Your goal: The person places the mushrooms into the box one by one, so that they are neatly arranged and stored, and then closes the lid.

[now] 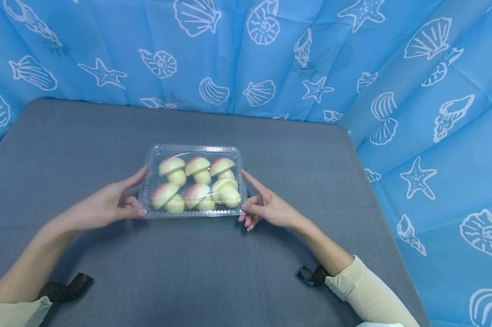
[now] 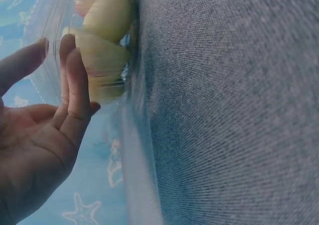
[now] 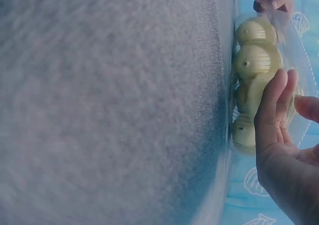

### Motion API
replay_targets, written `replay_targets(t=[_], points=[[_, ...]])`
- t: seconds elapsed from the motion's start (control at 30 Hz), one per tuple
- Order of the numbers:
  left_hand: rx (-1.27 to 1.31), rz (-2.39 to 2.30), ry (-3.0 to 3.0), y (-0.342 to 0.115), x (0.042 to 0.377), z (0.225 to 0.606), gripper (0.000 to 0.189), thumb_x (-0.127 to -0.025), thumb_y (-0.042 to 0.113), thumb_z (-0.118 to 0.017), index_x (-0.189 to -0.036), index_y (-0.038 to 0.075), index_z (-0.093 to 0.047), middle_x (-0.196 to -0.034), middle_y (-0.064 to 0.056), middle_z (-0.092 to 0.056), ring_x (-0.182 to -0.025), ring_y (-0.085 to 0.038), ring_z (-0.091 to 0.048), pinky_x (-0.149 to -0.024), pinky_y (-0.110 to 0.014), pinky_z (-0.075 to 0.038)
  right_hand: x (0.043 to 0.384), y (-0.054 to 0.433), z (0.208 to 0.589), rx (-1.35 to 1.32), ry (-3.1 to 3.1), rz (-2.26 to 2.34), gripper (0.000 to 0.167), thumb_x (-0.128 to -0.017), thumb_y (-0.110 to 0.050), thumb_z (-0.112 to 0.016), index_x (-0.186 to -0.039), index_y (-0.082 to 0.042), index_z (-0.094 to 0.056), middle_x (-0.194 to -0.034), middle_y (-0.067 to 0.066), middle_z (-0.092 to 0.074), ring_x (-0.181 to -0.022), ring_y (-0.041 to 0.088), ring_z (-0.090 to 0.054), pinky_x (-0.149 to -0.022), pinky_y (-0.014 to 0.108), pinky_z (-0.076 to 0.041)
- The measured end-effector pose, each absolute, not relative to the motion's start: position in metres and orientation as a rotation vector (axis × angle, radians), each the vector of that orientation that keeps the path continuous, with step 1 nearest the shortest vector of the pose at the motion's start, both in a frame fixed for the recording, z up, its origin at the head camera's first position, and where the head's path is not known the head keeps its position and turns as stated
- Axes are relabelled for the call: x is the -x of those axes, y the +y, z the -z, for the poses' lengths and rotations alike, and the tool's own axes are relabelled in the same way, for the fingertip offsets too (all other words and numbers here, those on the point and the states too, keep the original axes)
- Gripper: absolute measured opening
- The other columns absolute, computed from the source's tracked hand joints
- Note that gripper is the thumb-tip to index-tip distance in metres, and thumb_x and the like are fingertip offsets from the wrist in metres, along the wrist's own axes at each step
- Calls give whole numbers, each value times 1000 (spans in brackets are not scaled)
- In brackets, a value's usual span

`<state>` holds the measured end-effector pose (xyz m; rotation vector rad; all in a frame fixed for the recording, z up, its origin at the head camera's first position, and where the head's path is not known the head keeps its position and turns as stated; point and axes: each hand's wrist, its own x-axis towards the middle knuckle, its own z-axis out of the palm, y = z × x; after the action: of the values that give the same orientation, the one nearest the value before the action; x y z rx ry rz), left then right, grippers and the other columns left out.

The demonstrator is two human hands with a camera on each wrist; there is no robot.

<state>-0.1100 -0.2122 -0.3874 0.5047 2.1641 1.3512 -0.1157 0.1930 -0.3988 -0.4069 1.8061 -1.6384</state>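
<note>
A clear plastic clamshell box (image 1: 197, 148) with a ridged rim is near the middle of the table. Inside it, in two rows, lie several pale yellow mushroom-shaped pieces (image 1: 198, 165), some with pink-tinged caps. My left hand (image 1: 95, 206) grips the box's left edge, thumb at the front corner. The right hand (image 1: 274, 210) holds the opposite edge, its index finger along the side and thumb at the front corner. In the left wrist view, fingertips pinch the rim of the box (image 2: 42, 23). The lid is on; whether the base touches the table I cannot tell.
A grey cloth-covered table (image 1: 180, 272) lies beneath the box. Blue curtains (image 1: 229, 54) with white shell and starfish prints hang behind and to the right. Black straps (image 1: 68, 288) are around both wrists.
</note>
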Motion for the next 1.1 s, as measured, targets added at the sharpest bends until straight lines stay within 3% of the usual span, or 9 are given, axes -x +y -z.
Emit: replay_targets(t=[0.3,0.77,0.87,0.97,1.1], points=[[-435,-1387,2105,-211,111,388,109,-89,11,-73,-159,21,11,-84,-18,-68,-77,-32,-68,-73,-35,-59,114,190,401,407,1815,1673,89,-98,4,-54,-160,-35,-4,-76,15,-68,-59,16,-64,-61,34,-60],[-405,-1380,2075,-208,110,384,110,-90,5,-70,-158,20,15,-80,-20,-68,-78,-33,-68,-74,-37,-60,113,193,403,416,1803,1664,88,-99,2,-54,-160,-37,-4,-79,17,-69,-61,18,-65,-63,39,-61],[-410,-1396,2042,-210,111,384,107,-92,1,-66,-158,21,16,-94,-24,-66,-82,-34,-69,-77,-36,-60,114,192,403,422,1809,1663,87,-100,1,-54,-160,-37,-4,-80,18,-69,-62,19,-66,-64,40,-61],[-417,-1408,2016,-213,113,382,105,-92,-2,-63,-158,21,16,-121,-28,-58,-89,-35,-69,-82,-33,-59,116,192,403,427,1842,1654,88,-99,1,-55,-160,-36,-5,-82,21,-68,-64,20,-66,-65,41,-61],[-430,-1386,2055,-218,115,380,105,-92,6,-68,-159,20,11,-122,-24,-62,-93,-31,-70,-86,-27,-56,118,193,403,469,1960,1595,89,-96,1,-60,-161,-32,-8,-86,24,-66,-70,28,-68,-69,44,-61]])
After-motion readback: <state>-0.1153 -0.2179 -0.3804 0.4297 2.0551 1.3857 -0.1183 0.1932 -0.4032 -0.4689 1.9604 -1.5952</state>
